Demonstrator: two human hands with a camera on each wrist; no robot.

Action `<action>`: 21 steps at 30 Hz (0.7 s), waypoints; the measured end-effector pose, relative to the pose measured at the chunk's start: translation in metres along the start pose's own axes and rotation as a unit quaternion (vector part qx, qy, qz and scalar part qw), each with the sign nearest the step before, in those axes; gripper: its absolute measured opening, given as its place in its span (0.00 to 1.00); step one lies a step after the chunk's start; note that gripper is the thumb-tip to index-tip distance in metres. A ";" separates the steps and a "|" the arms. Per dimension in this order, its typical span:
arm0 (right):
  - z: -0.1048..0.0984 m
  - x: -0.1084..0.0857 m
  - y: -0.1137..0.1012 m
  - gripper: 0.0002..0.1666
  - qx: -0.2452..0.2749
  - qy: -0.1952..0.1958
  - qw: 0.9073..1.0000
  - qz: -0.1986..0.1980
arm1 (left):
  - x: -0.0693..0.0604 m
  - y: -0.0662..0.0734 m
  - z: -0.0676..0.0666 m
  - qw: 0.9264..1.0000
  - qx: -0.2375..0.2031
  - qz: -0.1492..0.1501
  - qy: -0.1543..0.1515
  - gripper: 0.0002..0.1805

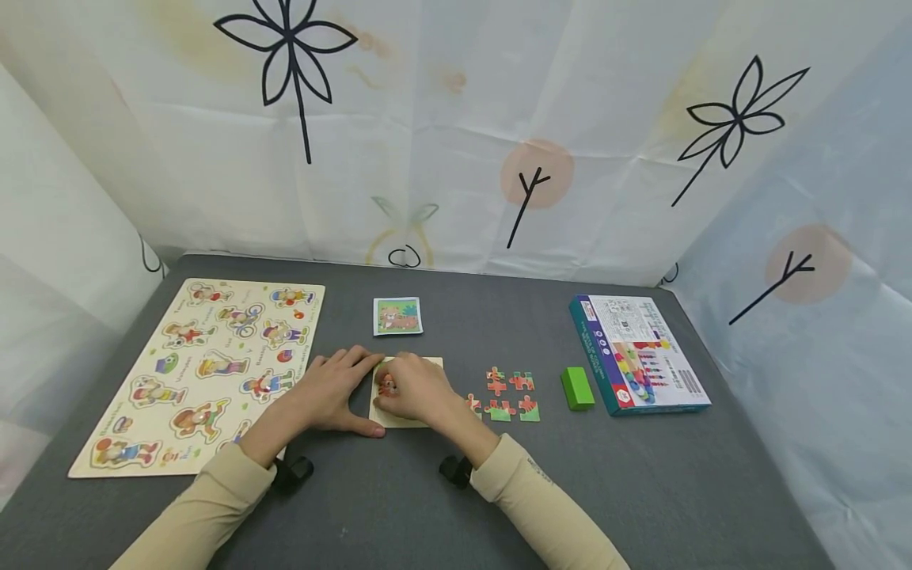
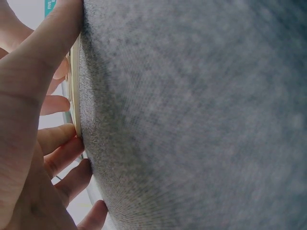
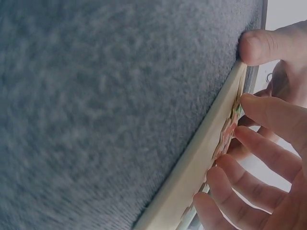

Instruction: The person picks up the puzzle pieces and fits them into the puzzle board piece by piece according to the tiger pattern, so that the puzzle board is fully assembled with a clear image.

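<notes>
A small pale wooden puzzle board (image 1: 409,423) lies on the dark cloth, partly hidden by both hands. My left hand (image 1: 331,394) rests along its left side with spread fingers, thumb at the near corner. In the left wrist view the board's thin edge (image 2: 75,91) runs beside those fingers. My right hand (image 1: 419,388) bends over the left part of the board. Thumb and fingertips touch a reddish jigsaw piece (image 3: 227,136) there and seem to pinch it; how far it is seated is unclear. Several loose jigsaw pieces (image 1: 501,410) lie to the right.
A large picture board (image 1: 167,321) with figure cut-outs covers the left. Behind the hands sits a small picture card (image 1: 397,317). A green block (image 1: 578,389) stands beside a flat box (image 1: 644,356) at right. Printed white curtains (image 1: 456,119) enclose the table.
</notes>
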State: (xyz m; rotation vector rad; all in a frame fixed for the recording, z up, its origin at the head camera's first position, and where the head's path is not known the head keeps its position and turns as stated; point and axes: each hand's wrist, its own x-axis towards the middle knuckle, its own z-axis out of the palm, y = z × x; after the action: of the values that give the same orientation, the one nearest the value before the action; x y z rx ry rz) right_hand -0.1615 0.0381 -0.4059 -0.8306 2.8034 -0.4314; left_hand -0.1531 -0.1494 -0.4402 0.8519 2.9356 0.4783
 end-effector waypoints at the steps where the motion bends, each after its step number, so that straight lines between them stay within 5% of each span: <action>1: 0.000 0.000 0.000 0.15 0.000 0.002 1.000 -0.001 | 0.000 0.000 0.000 1.000 0.000 0.000 0.000 0.61; 21: -0.002 -0.006 0.007 0.12 -0.009 0.012 0.999 0.044 | 0.001 0.000 -0.001 1.000 0.000 -0.008 -0.013 0.61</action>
State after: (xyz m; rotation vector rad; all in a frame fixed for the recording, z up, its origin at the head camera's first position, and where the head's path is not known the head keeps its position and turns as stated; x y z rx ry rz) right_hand -0.1604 0.0480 -0.4055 -0.7072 2.8576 -0.4052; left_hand -0.1540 -0.1493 -0.4388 0.8283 2.9171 0.4622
